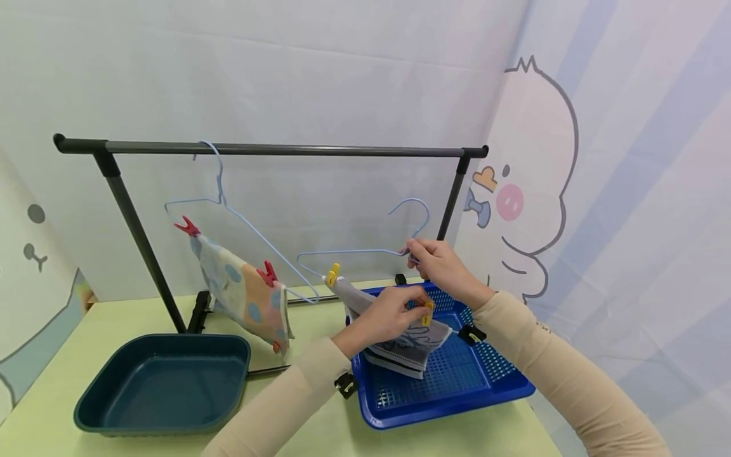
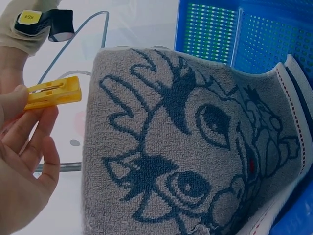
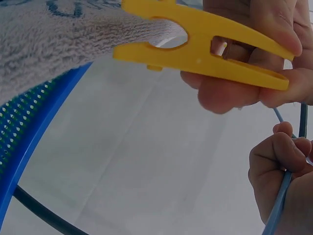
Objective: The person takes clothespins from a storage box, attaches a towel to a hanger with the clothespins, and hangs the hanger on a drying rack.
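Note:
My left hand (image 1: pixel 394 311) pinches a yellow clothespin (image 2: pixel 56 93) between thumb and fingers. In the right wrist view that clothespin's jaws stand apart at the edge of a grey towel (image 2: pixel 171 147) with a dark cartoon drawing. My right hand (image 1: pixel 442 266) grips the neck of a light-blue wire hanger (image 1: pixel 348 251), its hook pointing up. Another yellow clothespin (image 1: pixel 333 274) fastens the towel's far corner at the hanger's left end. The towel hangs over a blue perforated basket (image 1: pixel 457 362); the left forearm hides part of it.
A dark rack bar (image 1: pixel 285 150) spans the back. On its left hangs a second blue hanger (image 1: pixel 219 184), holding a patterned cloth (image 1: pixel 245 282) with red clothespins (image 1: pixel 268 274). A dark teal tub (image 1: pixel 165 381) stands at the front left of the green table (image 1: pixel 42 406).

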`<state>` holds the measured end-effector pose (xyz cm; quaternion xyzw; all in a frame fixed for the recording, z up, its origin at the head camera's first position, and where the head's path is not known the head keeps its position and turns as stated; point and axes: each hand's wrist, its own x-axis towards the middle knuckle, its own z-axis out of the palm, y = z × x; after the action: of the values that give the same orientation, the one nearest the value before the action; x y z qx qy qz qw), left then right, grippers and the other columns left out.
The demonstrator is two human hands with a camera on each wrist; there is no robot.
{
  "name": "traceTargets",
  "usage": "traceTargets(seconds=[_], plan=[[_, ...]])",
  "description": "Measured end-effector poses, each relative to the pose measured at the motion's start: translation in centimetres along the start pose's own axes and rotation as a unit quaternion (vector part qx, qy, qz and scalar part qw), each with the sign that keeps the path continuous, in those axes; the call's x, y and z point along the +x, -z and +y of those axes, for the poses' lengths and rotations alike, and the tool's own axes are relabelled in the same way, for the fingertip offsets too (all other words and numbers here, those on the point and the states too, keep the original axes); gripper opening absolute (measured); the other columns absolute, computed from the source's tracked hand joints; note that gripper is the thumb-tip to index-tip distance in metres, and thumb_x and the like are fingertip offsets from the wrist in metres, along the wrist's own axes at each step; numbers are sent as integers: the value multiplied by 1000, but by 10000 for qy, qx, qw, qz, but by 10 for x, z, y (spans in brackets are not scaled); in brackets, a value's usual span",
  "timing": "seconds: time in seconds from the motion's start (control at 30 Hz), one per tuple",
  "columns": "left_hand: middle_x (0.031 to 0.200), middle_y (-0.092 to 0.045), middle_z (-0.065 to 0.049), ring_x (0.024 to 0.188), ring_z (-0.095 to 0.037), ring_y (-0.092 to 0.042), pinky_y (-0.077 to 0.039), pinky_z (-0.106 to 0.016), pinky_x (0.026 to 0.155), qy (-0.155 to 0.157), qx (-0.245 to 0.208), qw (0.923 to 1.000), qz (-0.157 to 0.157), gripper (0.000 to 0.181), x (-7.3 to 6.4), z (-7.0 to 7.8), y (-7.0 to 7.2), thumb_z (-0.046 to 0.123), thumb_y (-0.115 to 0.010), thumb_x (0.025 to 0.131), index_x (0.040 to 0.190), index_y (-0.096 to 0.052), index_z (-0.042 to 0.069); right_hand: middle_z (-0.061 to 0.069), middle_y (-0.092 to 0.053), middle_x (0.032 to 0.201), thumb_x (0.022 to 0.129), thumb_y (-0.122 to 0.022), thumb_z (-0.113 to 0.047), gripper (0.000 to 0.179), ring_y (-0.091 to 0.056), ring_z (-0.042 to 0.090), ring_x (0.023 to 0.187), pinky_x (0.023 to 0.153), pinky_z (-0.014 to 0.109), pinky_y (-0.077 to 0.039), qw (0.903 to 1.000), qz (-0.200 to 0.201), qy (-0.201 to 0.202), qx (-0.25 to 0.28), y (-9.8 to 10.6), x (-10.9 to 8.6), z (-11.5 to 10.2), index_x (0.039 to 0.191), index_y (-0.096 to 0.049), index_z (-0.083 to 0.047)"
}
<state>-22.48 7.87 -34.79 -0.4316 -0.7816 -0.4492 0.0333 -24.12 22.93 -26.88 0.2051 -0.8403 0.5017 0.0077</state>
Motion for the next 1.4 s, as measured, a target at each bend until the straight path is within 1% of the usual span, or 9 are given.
traceTargets(seconds=[0.13,0.33,0.43,0.5,0.67,0.9,1.07,1.4], plan=[[97,-66,10,88,-2,-60,-47,-19,73,-57,40,10000,-6,12,2,-1,-3,23,-55,97,103,-65,17,10,-57,79,103,-40,-33,41,-37,14,49,53,28,-39,10000,17,63,17,0,0,0,105,-65,-1],[95,-67,9,85,-2,-60,-47,-18,70,-168,45,9998,-26,12,4,-2,-6,20,-57,96,103,-66,16,11,-57,78,103,-40,-32,41,-37,14,48,53,29,-39,10000,17,70,22,1,0,1,105,-65,0],[96,-67,9,88,-1,-60,-47,-17,70,-157,103,9998,-29,13,5,-1,-8,21,-57,96,104,-66,16,11,-57,78,102,-40,-34,41,-37,14,48,52,29,-39,10000,20,87,-21,1,0,0,105,-66,-1],[98,-67,9,91,0,-59,-47,-17,72,-138,187,9997,-45,13,6,0,-9,22,-57,96,105,-65,17,11,-57,77,102,-40,-34,42,-37,14,47,51,27,-38,9999,17,98,-50,1,-1,0,105,-66,-2],[99,-66,9,91,1,-59,-47,-15,73,-103,256,9995,-151,13,8,1,-11,22,-57,96,105,-65,17,11,-57,76,103,-39,-33,41,-36,14,46,48,25,-35,9999,16,151,-79,2,-1,1,104,-66,-3],[98,-67,10,89,3,-58,-46,-15,74,-200,350,9990,-216,12,11,0,-14,21,-57,96,105,-64,18,11,-56,73,103,-38,-32,40,-34,14,45,47,25,-35,9997,11,214,-66,2,0,0,101,-65,-2],[100,-67,8,89,3,-58,-46,-15,72,-254,415,9985,-265,13,11,-1,-15,21,-58,95,106,-64,17,11,-56,75,103,-38,-34,42,-34,14,46,48,26,-36,9998,-17,214,-46,2,-2,-2,102,-65,-2],[98,-66,7,84,4,-57,-45,-13,68,-370,813,9954,-340,11,14,3,-18,22,-59,95,104,-63,18,11,-55,75,103,-38,-35,42,-35,14,47,49,26,-35,9999,-21,107,-79,2,-4,-5,104,-66,-3]])
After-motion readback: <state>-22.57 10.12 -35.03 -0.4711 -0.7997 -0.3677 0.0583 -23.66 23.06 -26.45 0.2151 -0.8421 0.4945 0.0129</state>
